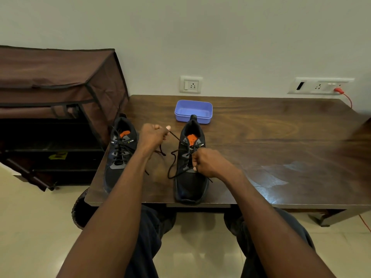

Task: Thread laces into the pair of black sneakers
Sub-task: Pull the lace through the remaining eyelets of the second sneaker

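two black sneakers sit on a brown wooden table (261,127), toes pointing at the person. the left sneaker (118,155) already has its lace in. the right sneaker (190,167) is near the table's front edge. the left hand (152,137) is up between the shoes, its fingers curled tight on a black lace (176,137) that runs down to the right sneaker. the right hand (206,161) rests on that shoe, fingers curled, pinching the lace by the holes. a purple box (193,111) sits behind the right sneaker
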`<state>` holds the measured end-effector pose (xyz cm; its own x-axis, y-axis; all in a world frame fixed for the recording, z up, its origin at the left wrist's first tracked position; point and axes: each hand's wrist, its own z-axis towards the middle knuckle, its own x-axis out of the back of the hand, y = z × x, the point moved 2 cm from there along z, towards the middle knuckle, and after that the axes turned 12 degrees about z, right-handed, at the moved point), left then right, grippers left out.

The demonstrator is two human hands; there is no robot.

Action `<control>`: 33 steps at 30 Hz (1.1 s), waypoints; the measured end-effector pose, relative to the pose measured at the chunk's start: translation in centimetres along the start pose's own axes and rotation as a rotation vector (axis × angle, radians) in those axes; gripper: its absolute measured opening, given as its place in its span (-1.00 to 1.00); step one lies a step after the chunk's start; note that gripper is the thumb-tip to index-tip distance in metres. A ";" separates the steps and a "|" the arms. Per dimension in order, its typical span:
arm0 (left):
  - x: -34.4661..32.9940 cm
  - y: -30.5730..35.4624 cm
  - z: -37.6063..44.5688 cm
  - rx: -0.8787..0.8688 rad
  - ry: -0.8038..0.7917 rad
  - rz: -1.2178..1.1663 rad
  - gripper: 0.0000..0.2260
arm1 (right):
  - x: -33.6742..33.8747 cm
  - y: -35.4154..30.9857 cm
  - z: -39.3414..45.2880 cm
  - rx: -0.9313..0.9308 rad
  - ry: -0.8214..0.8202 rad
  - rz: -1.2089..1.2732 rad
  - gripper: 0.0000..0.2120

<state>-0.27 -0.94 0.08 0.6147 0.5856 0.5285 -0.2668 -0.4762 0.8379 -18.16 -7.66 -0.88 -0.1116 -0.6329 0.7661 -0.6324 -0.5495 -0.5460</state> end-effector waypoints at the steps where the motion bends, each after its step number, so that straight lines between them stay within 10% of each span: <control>1: 0.1 0.0 0.0 0.030 0.031 -0.099 -0.82 | -0.1 -0.1 0.0 -0.007 -0.002 -0.014 -0.82; 6: -0.1 0.3 -0.3 0.186 0.145 -0.446 -0.82 | 0.0 -0.2 -0.1 -0.081 0.001 -0.102 -0.88; 11: 0.1 -0.5 0.0 0.278 0.020 -0.233 -0.82 | 0.8 0.8 -0.5 -0.116 0.042 0.028 -0.86; 18: 2.4 -1.4 0.3 0.407 0.163 -0.264 -0.89 | 2.8 1.6 -1.4 -0.177 0.138 0.664 -0.82; 28: 2.1 -1.3 -0.6 0.201 0.269 0.497 -0.82 | 6.3 2.0 -2.1 0.337 0.203 1.996 -0.73; 33: 1.3 -0.9 -1.1 0.155 0.211 0.732 -0.82 | 5.6 3.7 -1.0 0.114 0.495 1.560 -0.90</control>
<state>-0.01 0.96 0.16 0.1631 0.1915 0.9679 -0.4337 -0.8672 0.2446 -21.94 -12.66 1.73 -0.7832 -0.3670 -0.5018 0.3744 0.3660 -0.8520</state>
